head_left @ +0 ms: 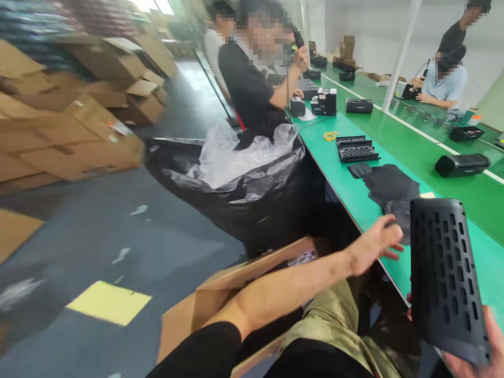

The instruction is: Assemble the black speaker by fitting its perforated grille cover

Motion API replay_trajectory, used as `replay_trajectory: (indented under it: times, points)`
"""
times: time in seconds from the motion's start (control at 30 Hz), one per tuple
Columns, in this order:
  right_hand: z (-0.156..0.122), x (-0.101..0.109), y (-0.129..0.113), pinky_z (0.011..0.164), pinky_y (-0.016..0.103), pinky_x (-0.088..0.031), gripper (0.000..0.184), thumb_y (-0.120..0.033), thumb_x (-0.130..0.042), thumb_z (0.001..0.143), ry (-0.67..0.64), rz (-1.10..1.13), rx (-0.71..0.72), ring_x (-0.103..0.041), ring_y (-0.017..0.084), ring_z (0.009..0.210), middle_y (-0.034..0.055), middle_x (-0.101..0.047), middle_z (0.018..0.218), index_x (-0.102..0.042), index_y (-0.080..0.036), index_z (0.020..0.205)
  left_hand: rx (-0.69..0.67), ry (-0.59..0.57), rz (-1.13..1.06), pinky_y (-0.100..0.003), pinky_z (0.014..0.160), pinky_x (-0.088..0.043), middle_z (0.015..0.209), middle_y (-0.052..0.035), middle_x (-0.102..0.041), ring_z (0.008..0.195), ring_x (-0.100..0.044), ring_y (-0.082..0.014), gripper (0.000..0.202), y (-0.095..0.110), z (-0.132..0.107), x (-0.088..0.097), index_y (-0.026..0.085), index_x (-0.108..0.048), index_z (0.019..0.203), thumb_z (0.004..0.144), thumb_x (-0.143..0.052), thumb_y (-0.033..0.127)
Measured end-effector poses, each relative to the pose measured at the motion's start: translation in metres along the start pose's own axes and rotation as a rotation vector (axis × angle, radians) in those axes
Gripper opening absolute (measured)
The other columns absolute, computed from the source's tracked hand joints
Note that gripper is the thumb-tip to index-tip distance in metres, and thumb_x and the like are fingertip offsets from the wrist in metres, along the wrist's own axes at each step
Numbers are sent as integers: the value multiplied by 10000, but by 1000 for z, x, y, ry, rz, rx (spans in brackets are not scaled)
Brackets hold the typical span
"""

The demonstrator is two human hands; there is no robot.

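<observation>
My right hand (474, 354) is at the lower right, gripping a black perforated speaker housing (447, 278) by its lower end and holding it up, with fingertips showing behind its left edge. My left hand (374, 245) is stretched out over the edge of the green workbench (342, 181), open and holding nothing. Nearest to it lie crumpled black cloth pieces (389, 184). Farther along the bench is a black slotted speaker part (356, 149), with a small yellow band bundle (331, 135) beside it.
An open cardboard box (220, 294) stands below my left arm. A bin lined with a black bag (236, 210) holds clear plastic. Stacked cardboard boxes (79, 136) fill the left side. A co-worker (252, 79) stands at the bench; another (444, 81) sits at a second green bench.
</observation>
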State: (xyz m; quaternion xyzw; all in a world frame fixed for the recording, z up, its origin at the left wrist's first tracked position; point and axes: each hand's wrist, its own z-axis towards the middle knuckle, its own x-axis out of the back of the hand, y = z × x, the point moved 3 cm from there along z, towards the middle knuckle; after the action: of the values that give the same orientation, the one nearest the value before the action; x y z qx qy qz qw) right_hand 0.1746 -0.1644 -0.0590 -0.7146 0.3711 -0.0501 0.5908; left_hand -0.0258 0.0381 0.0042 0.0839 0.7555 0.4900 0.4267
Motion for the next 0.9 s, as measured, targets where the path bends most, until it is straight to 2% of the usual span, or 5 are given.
replay_trajectory:
  times: [0.13, 0.27, 0.5, 0.73, 0.9]
  points:
    - [-15, -19, 6, 674, 509, -674, 582, -690, -724, 858, 298, 216, -144, -773, 322, 866, 113, -807, 1019, -756, -301, 1291, 134, -165, -6, -507, 1049, -524, 1406, -179, -616, 1251, -636, -329, 1286, -53, -16, -47, 203, -448, 1566, 505, -1042, 620]
    - [-16, -30, -5, 658, 446, -659, 584, -641, -724, 891, 249, 257, -104, -754, 288, 899, 97, -798, 1139, -707, -324, 1382, 87, -250, -28, -563, 1203, -425, 1456, -155, -620, 1398, -568, -361, 1164, -58, -21, -66, 213, -464, 1557, 586, -1033, 507]
    - [-20, -35, 1, 845, 581, -650, 562, -672, -573, 997, 143, 267, 18, -725, 337, 1144, 86, -758, 1302, -631, -411, 1491, 102, -301, -56, -530, 1231, -398, 1560, -114, -519, 1489, -471, -337, 1287, -64, -14, -62, 326, -366, 1647, 562, -1048, 443]
    - [-13, -39, -2, 829, 635, -652, 505, -613, -641, 962, 81, 374, -41, -693, 383, 1226, 70, -685, 1446, -676, -438, 1434, 148, -276, -79, -392, 876, -551, 1211, -72, -600, 1080, -611, -246, 1476, -81, -10, -61, 360, -207, 1728, 524, -1040, 545]
    - [-13, -42, -10, 812, 559, -670, 510, -629, -647, 978, 88, 331, -38, -721, 342, 1177, 65, -724, 1370, -653, -467, 1461, 158, -217, -2, -341, 846, -516, 1178, -70, -585, 943, -561, -168, 1546, -83, -8, -64, 295, -167, 1742, 504, -1059, 539]
